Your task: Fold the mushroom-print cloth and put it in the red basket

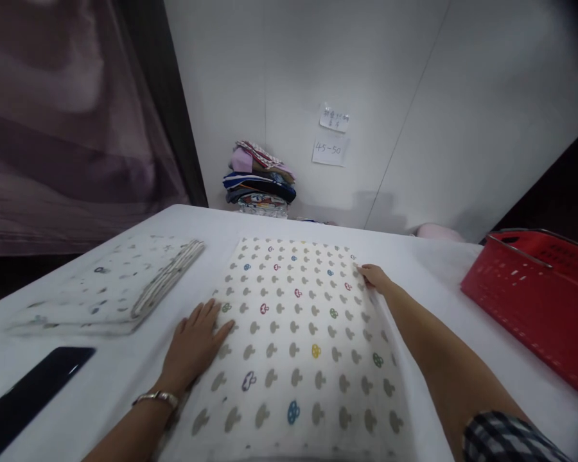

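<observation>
A white cloth (282, 340) printed with grey and coloured mushrooms lies spread flat in front of me on the white table. My left hand (197, 340) rests palm down on its left edge, fingers stretched out and the thumb apart; a bracelet is on that wrist. At the far right edge of the cloth, my right hand (376, 278) has its fingers drawn together on the border, partly hidden by the hand itself. A folded, thick white cloth (110, 276) with small scattered prints lies to the left of my left hand.
A dark flat object (33, 388) lies at the table's near left. On the right stands a red plastic basket (534, 301) with a metal handle. Folded fabrics (260, 179) are piled beyond the far edge, against a wall (390, 115) with two paper notes. A curtain (67, 128) hangs left.
</observation>
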Demonstrator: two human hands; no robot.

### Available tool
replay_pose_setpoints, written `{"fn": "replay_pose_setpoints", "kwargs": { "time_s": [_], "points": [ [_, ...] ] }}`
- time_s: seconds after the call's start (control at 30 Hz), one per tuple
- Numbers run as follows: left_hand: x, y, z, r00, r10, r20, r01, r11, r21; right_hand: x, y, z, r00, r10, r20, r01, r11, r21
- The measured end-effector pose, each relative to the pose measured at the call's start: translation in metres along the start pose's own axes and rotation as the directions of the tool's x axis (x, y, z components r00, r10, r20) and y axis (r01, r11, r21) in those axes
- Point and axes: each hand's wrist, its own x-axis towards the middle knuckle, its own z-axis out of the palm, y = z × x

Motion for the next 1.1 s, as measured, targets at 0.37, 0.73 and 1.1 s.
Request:
{"fn": "replay_pose_setpoints", "kwargs": {
  "time_s": [0.37, 0.73, 1.1],
  "points": [
    [-0.006, 0.004, -0.003, 0.997, 0.050, -0.056, -0.049, 0.999, 0.013, -0.106, 0.041, -0.014, 0.971, 0.073, 0.229, -0.159, 0.910, 0.382],
    [-0.005, 0.003, -0.001, 0.995, 0.064, -0.077, -0.062, 0.997, 0.036, -0.211, 0.081, -0.020, 0.942, 0.059, 0.330, -0.226, 0.839, 0.496],
    [-0.003, 0.002, -0.001, 0.996, 0.073, -0.053, -0.072, 0.997, 0.034, -0.256, 0.097, -0.016, 0.980, 0.026, 0.199, -0.114, 0.889, 0.444]
  ]
}}
